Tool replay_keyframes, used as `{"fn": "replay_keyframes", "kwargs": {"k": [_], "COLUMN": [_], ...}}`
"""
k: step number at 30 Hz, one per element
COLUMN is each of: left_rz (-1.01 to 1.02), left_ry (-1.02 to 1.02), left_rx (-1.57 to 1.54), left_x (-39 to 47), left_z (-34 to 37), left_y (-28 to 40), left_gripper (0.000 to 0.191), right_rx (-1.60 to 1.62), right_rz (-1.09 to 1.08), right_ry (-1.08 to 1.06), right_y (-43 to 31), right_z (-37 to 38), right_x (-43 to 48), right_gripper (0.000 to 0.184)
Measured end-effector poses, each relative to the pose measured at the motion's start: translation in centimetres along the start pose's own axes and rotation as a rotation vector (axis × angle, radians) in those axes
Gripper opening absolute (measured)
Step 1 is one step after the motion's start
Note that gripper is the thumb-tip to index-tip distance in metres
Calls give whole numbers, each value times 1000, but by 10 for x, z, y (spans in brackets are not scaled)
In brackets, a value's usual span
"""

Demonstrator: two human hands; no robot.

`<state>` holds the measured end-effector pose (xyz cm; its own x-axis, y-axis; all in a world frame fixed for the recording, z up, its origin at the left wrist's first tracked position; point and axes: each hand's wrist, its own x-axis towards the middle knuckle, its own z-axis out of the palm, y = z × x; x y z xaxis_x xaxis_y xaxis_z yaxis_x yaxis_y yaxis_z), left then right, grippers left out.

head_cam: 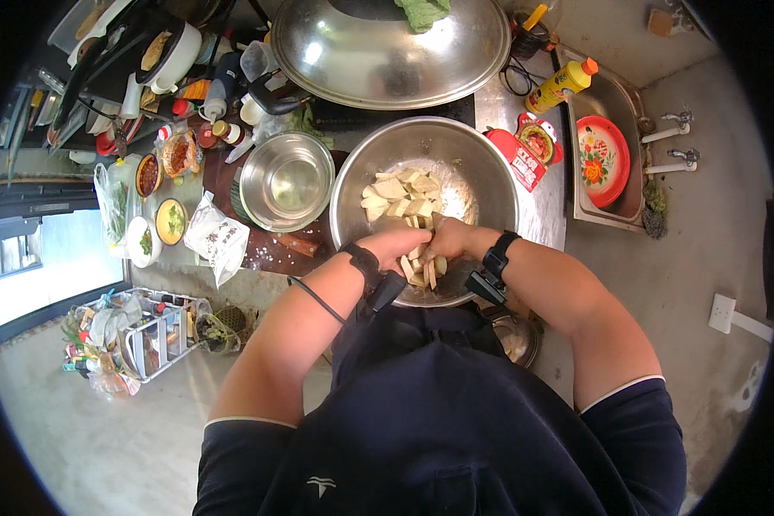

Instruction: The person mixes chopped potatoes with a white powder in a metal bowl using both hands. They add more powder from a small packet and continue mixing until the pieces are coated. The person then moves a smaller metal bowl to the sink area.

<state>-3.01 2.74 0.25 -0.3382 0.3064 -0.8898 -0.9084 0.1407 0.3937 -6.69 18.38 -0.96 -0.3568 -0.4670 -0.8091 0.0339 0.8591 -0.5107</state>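
Note:
A large stainless steel bowl sits in front of me, close to my body. Inside it lie thick, pale cut food slices, possibly tofu or a root vegetable, and whitish powder or residue on the right side. My left hand and my right hand meet low in the bowl, curled among the slices. Several slices show between and below my hands. My fingertips are partly hidden, so whether either hand grips a slice is unclear. Each wrist carries a black strap with a small device.
A steel wok lid stands behind the bowl. Left are a steel basin, a white plastic bag and small bowls of seasonings. At right lie a red food packet, a yellow bottle and a sink holding a floral enamel basin.

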Motion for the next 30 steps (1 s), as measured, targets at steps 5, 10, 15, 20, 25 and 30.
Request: {"fn": "replay_keyframes", "kwargs": {"k": [5,10,15,20,25,30], "left_rz": [56,223,133,145,253,460], "left_ry": [-46,268,288,290,114,385], "left_rx": [-250,-50,83,-18,-295,26], "left_x": [-19,-9,17,3,-34,-32], "left_z": [-21,-28,-7,-4,-37,-37], "left_y": [-6,-22,-36,-17,4,5], "left_gripper": [41,45,76,73,35,75], "right_rx": [564,-125,-166,270,465,-358], "right_rz": [-76,-26,-62,27,-21,-183], "right_ry": [134,220,-33,-130,5,310], "right_y": [-6,6,7,-2,-10,-24], "right_z": [-29,-45,8,5,-47,-89], "right_x": [-27,-32,-6,3,-34,-33], "right_gripper": [39,67,98,78,77,89]}}
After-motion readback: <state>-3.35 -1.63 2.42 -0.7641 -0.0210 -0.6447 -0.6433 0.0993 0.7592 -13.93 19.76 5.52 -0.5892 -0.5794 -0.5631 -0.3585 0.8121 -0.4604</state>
